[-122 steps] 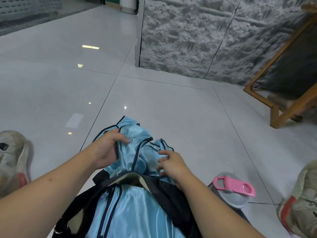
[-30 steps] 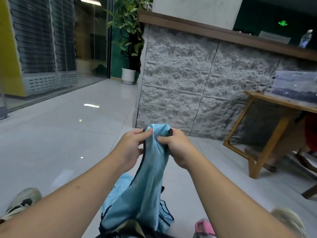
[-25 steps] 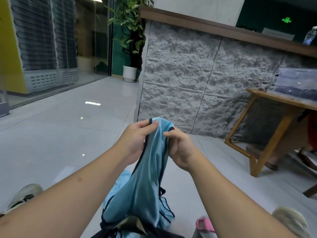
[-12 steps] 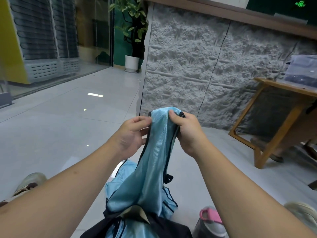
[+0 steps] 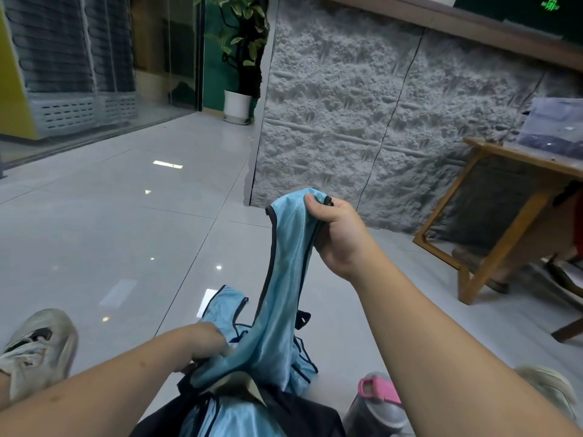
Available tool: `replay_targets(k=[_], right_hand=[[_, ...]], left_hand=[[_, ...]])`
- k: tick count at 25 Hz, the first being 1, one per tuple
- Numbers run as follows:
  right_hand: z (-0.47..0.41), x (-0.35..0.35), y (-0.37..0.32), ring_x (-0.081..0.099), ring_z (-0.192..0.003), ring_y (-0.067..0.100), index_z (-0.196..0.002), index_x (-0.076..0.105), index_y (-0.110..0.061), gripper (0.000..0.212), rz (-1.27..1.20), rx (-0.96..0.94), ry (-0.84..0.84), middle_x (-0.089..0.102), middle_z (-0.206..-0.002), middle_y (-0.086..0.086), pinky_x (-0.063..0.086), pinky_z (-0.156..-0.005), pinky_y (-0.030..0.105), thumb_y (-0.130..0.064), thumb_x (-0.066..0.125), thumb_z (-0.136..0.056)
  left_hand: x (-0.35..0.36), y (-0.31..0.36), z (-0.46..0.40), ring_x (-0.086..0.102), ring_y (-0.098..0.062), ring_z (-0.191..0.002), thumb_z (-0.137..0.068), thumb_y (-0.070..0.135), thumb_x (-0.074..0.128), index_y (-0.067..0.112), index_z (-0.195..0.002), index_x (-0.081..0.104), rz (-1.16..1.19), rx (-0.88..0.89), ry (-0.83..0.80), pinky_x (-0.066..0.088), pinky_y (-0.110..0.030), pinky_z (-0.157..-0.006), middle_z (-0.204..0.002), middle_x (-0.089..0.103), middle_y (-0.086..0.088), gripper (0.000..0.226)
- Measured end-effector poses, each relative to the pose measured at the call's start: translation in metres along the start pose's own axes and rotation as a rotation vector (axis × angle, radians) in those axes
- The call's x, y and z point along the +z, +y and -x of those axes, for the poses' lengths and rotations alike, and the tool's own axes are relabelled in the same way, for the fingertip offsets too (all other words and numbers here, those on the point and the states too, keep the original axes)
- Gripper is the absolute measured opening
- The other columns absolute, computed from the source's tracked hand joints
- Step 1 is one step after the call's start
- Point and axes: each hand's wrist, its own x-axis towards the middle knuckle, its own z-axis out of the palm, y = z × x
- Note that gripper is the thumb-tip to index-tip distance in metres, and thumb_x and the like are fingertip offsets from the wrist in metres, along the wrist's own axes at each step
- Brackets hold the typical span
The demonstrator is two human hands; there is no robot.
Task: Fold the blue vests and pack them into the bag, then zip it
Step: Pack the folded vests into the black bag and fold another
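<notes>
My right hand grips the top end of a light blue vest with dark trim and holds it up in the air. The vest hangs down in a long strip to the open black bag by my lap. My left hand is low at the bag's mouth, fingers curled into the vest's lower part. More blue vest fabric fills the bag, and another blue vest lies crumpled on the floor just beyond it.
A grey bottle with a pink lid stands right of the bag. My shoes rest at both lower sides. A wooden table stands at right, a rough stone counter wall ahead, a potted plant beyond.
My left hand let go of the vest's top and dropped to its lower part at the bag's mouth. My right hand still holds the top end up.
</notes>
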Motion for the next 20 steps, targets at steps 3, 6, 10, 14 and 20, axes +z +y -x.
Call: replay_targets(k=[3, 6, 10, 14, 20], right_hand=[[0.002, -0.003, 0.000, 0.069, -0.097, 0.026, -0.105, 0.071, 0.000, 0.016, -0.007, 0.003, -0.002, 0.074, -0.100, 0.013, 0.054, -0.096, 0.036, -0.012, 0.061, -0.102], [0.006, -0.004, -0.001, 0.068, -0.092, 0.026, -0.097, 0.071, -0.003, 0.015, -0.015, 0.009, 0.007, 0.074, -0.094, 0.010, 0.052, -0.093, 0.036, -0.012, 0.059, -0.103], [0.008, -0.006, -0.003, 0.066, -0.098, 0.030, -0.101, 0.068, -0.002, 0.015, -0.018, 0.018, 0.074, 0.073, -0.097, 0.014, 0.051, -0.097, 0.042, -0.014, 0.060, -0.103], [0.013, -0.015, -0.018, 0.065, -0.104, 0.029, -0.109, 0.066, 0.000, 0.020, -0.039, -0.025, 0.132, 0.073, -0.107, 0.016, 0.051, -0.105, 0.044, -0.014, 0.053, -0.108], [0.029, -0.046, -0.054, 0.069, -0.106, 0.030, -0.110, 0.068, 0.001, 0.025, -0.056, -0.088, 0.246, 0.076, -0.109, 0.018, 0.049, -0.112, 0.049, -0.015, 0.049, -0.110]], left_hand=[[-0.005, 0.002, -0.001, 0.061, -0.025, -0.073, -0.073, 0.006, 0.080, 0.006, -0.100, 0.075, 0.204, 0.073, 0.092, 0.043, -0.024, -0.061, -0.090, 0.071, -0.011, 0.027], [-0.018, 0.014, 0.005, 0.066, -0.029, -0.100, -0.085, -0.016, 0.065, 0.010, -0.095, 0.081, 0.526, 0.161, 0.100, 0.051, -0.032, -0.076, -0.117, 0.071, -0.019, 0.032], [-0.040, 0.042, 0.041, 0.065, -0.035, -0.107, -0.081, -0.023, 0.049, 0.004, -0.103, 0.080, 0.814, 0.336, 0.100, 0.054, -0.038, -0.081, -0.113, 0.071, -0.020, 0.047], [-0.072, 0.076, 0.088, 0.062, -0.027, -0.082, -0.079, -0.005, 0.073, 0.006, -0.098, 0.066, 1.061, 0.606, 0.143, 0.049, -0.040, -0.079, -0.090, 0.068, -0.013, 0.023], [-0.120, 0.091, 0.144, 0.073, -0.023, -0.077, -0.091, -0.010, 0.062, 0.001, -0.119, 0.065, 0.923, 0.482, 0.085, 0.063, -0.031, -0.067, -0.095, 0.071, -0.013, 0.031]])
